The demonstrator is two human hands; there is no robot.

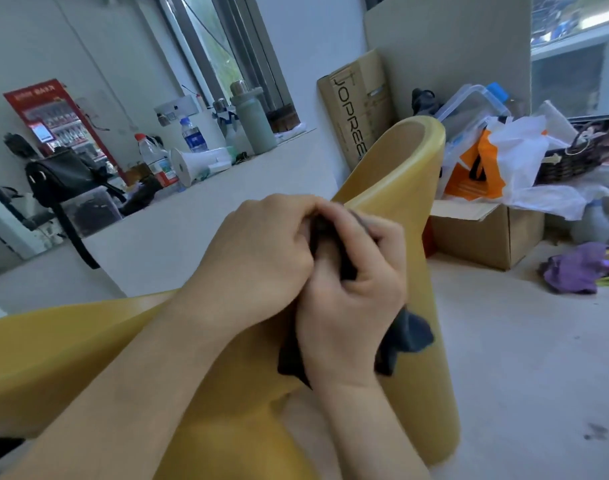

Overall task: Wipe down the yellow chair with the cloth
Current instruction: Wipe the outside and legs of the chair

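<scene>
The left grip (261,258) and right grip (351,306) both clutch the dark cloth (410,336), bunched over the yellow chair (396,168) (a rigid, smooth shell); soft and light, it probably wipes best wadded in one palm.

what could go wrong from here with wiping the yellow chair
1. The dark cloth is bunched between the left hand and right hand, so it would likely wipe only a narrow strip and miss patches of the yellow chair.
2. Both hands grip the cloth and neither steadies the chair, so hard rubbing might push it toward the cardboard box close beside it.
</scene>
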